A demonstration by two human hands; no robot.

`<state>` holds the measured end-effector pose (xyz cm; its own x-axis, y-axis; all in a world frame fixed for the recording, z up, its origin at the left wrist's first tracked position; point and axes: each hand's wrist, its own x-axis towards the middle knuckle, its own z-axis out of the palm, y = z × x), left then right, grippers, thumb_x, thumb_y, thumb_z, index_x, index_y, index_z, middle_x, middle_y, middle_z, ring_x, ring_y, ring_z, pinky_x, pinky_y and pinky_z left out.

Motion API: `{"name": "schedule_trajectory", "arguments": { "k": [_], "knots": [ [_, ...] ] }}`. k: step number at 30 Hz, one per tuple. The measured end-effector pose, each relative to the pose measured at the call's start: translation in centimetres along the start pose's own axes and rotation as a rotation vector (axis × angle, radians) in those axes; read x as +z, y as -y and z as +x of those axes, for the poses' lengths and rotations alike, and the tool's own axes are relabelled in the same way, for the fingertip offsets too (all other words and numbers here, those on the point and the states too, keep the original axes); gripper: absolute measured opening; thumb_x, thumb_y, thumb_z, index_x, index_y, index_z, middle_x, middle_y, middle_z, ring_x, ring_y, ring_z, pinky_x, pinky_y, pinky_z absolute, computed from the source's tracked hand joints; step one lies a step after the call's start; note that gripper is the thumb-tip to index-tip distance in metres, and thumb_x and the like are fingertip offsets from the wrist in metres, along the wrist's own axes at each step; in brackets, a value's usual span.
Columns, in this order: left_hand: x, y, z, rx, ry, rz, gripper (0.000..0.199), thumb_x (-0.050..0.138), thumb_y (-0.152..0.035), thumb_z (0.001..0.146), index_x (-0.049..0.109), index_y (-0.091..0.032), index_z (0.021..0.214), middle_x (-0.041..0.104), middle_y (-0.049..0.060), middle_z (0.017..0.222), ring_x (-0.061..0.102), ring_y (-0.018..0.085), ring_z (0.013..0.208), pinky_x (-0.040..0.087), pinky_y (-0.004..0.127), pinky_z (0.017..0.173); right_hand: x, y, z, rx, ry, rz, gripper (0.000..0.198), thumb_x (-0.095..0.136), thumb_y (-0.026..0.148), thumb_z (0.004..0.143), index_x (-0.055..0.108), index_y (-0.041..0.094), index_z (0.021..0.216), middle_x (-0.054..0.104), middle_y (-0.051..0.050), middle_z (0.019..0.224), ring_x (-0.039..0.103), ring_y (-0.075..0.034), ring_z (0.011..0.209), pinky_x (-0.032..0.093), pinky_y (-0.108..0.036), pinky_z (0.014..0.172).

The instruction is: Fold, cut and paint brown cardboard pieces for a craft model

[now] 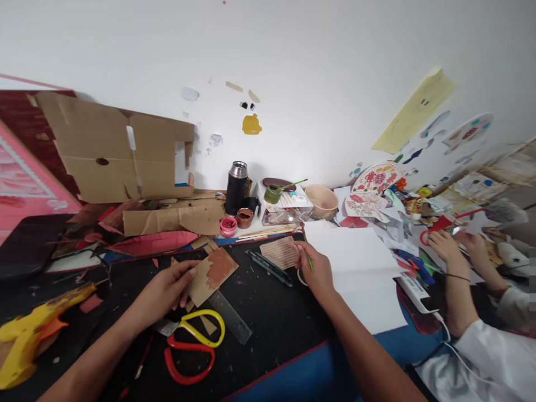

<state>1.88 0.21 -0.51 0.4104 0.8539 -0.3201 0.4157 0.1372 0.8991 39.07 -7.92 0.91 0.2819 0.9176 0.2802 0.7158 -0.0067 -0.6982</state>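
Observation:
Between the thumb and fingers of my left hand is a small piece of cardboard, its far right part coated with brown paint. My right hand is closed around a paintbrush with a green handle, apart from the cardboard; its bristles are hard to make out. Just beside the right fingers lies a corrugated cardboard piece, with a dark utility knife along its near side. Scissors with red and yellow handles and a clear ruler lie below the left hand.
Open jars of brown paint and pink paint stand near a black thermos. A yellow glue gun lies at left. White paper spreads at right, beside a power strip and a co-worker's hands.

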Motion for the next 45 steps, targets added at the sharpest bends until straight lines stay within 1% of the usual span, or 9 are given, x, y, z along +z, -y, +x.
{"name": "schedule_trajectory", "arguments": {
  "k": [3,6,9,13,21,30,37,40,45],
  "knots": [
    [0.0,0.2,0.0,0.043,-0.054,0.073,0.077,0.051,-0.07,0.086,0.065,-0.014,0.136,0.062,-0.002,0.053,0.06,0.022,0.05,0.044,0.03,0.051,0.2,0.0,-0.4,0.043,-0.025,0.069,0.044,0.045,0.051,0.11,0.075,0.021,0.12,0.069,-0.001,0.072,0.07,-0.021,0.062,0.053,-0.031,0.065],
    [-0.2,0.5,0.2,0.146,-0.175,0.237,0.06,0.054,-0.064,0.086,0.075,-0.021,0.121,0.081,0.008,0.091,0.076,0.032,0.087,0.057,0.037,0.079,0.2,0.4,-1.0,0.106,-0.062,0.231,0.044,0.05,0.056,0.108,0.075,0.02,0.115,0.069,-0.001,0.07,0.069,-0.021,0.059,0.055,-0.031,0.062],
    [-1.0,0.5,0.3,0.221,-0.275,0.43,0.049,0.052,-0.055,0.089,0.078,-0.024,0.116,0.08,0.012,0.122,0.072,0.039,0.113,0.054,0.045,0.101,0.1,1.2,-1.9,0.143,-0.101,0.373,0.044,0.053,0.058,0.106,0.074,0.02,0.115,0.068,-0.001,0.068,0.067,-0.02,0.056,0.054,-0.03,0.057],
    [-1.2,-1.5,-0.4,0.397,-0.539,0.687,0.045,0.051,-0.047,0.094,0.074,-0.024,0.124,0.074,0.016,0.126,0.062,0.043,0.123,0.045,0.056,0.112,-0.1,2.1,-3.4,0.179,-0.161,0.485,0.043,0.056,0.058,0.105,0.074,0.02,0.113,0.066,0.001,0.064,0.063,-0.018,0.053,0.052,-0.029,0.053],
    [6.7,-9.8,3.1,0.584,-0.093,0.852,0.034,0.054,-0.032,0.101,0.076,-0.018,0.122,0.075,0.015,0.119,0.064,0.033,0.12,0.046,0.045,0.111,0.6,3.7,-6.3,0.203,-0.367,0.707,0.05,0.056,0.065,0.103,0.067,0.02,0.083,0.054,0.004,0.049,0.056,-0.015,0.042,0.046,-0.028,0.046],
    [15.1,-12.8,11.0,0.409,-0.053,1.027,0.034,0.076,-0.036,0.09,0.074,-0.012,0.114,0.073,0.023,0.12,0.064,0.038,0.122,0.049,0.046,0.102,0.7,2.9,-8.9,0.254,-0.291,0.882,0.055,0.054,0.07,0.102,0.064,0.021,0.078,0.051,0.004,0.044,0.054,-0.016,0.037,0.044,-0.028,0.041],
    [15.0,-12.1,13.6,0.273,-0.002,0.936,0.028,0.072,-0.038,0.098,0.071,-0.018,0.117,0.073,0.009,0.118,0.071,0.024,0.102,0.06,0.041,0.089,1.3,1.3,-10.2,0.31,-0.234,1.031,0.054,0.055,0.066,0.103,0.063,0.021,0.076,0.049,0.005,0.042,0.051,-0.014,0.033,0.04,-0.025,0.037],
    [14.2,-12.6,13.2,0.322,-0.047,0.844,0.013,0.077,-0.03,0.089,0.072,-0.02,0.095,0.076,0.007,0.097,0.071,0.023,0.093,0.054,0.032,0.081,1.3,1.2,-10.4,0.314,-0.199,1.113,0.054,0.056,0.067,0.102,0.061,0.021,0.074,0.047,0.005,0.041,0.049,-0.014,0.031,0.037,-0.024,0.036],
    [13.0,-14.3,11.7,0.486,-0.141,0.653,0.011,0.068,-0.028,0.089,0.068,-0.022,0.098,0.074,0.008,0.103,0.067,0.026,0.099,0.049,0.034,0.086,1.2,1.2,-10.5,0.344,-0.152,1.181,0.055,0.06,0.067,0.1,0.062,0.02,0.072,0.045,0.006,0.039,0.047,-0.013,0.03,0.035,-0.023,0.035]
  ]
}}
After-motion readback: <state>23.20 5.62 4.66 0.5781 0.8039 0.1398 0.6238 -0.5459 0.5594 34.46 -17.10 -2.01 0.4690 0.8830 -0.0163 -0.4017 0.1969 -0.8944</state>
